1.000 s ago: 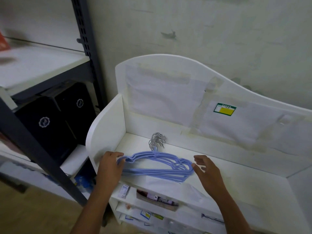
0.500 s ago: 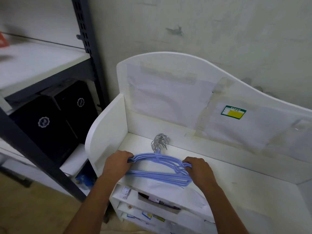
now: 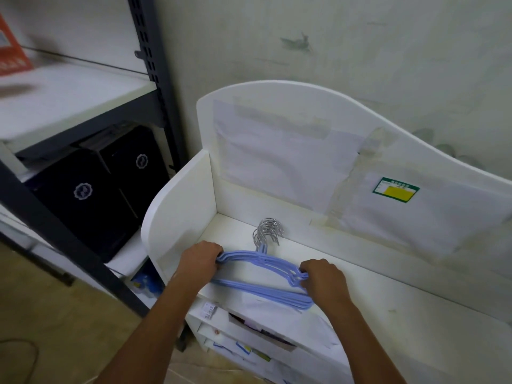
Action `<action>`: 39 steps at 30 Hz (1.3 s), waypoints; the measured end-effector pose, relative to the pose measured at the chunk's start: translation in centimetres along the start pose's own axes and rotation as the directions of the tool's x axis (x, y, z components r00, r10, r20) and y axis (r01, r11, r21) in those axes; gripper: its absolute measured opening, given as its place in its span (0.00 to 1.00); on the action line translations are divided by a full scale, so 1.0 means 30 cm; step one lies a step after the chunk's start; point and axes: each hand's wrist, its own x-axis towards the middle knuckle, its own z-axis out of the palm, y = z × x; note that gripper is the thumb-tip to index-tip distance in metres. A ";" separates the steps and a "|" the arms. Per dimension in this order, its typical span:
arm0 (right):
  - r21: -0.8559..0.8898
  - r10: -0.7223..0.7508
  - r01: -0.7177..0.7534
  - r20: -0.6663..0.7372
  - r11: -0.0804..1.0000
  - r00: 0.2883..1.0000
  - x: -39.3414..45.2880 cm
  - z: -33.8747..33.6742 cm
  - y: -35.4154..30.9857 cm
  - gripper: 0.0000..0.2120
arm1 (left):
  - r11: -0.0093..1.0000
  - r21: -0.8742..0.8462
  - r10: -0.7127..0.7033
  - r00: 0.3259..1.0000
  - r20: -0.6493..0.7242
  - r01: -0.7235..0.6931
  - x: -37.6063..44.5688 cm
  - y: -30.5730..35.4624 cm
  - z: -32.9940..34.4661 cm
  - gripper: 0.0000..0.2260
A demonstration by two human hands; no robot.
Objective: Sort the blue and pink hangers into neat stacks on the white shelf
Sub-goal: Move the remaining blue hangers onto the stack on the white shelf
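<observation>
A stack of several blue hangers [image 3: 257, 275] lies flat on the top of the white shelf [image 3: 388, 289], near its left front corner. Their metal hooks [image 3: 268, 231] bunch together and point toward the back panel. My left hand [image 3: 199, 261] grips the stack's left shoulder end with curled fingers. My right hand [image 3: 322, 281] grips the right shoulder end the same way. No pink hangers are in view.
The shelf's left side wall [image 3: 180, 214] rises beside my left hand, and a tall back panel [image 3: 291, 151] with taped paper stands behind. Lower compartments [image 3: 249, 336] hold small items. A dark metal rack [image 3: 149, 65] with black boxes [image 3: 91, 200] stands at the left.
One second ago both hands were open beside the stack's ends. They closed in and now grip both ends. The hangers look more closely aligned.
</observation>
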 end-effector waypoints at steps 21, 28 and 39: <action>0.093 -0.011 0.009 0.022 0.996 1.000 0.001 0.065 -0.065 0.08 | 0.994 -0.044 0.100 0.994 0.036 -0.098 0.092 -0.065 0.024 0.11; 0.039 -0.042 0.042 0.002 0.998 0.999 -0.006 0.045 -0.077 0.09 | 0.972 0.150 0.182 0.983 0.005 -0.181 0.099 -0.053 0.010 0.06; 0.030 0.050 -0.050 0.003 0.998 0.999 -0.026 0.071 -0.075 0.05 | 0.976 0.113 0.187 0.982 0.017 -0.188 0.107 -0.076 0.052 0.07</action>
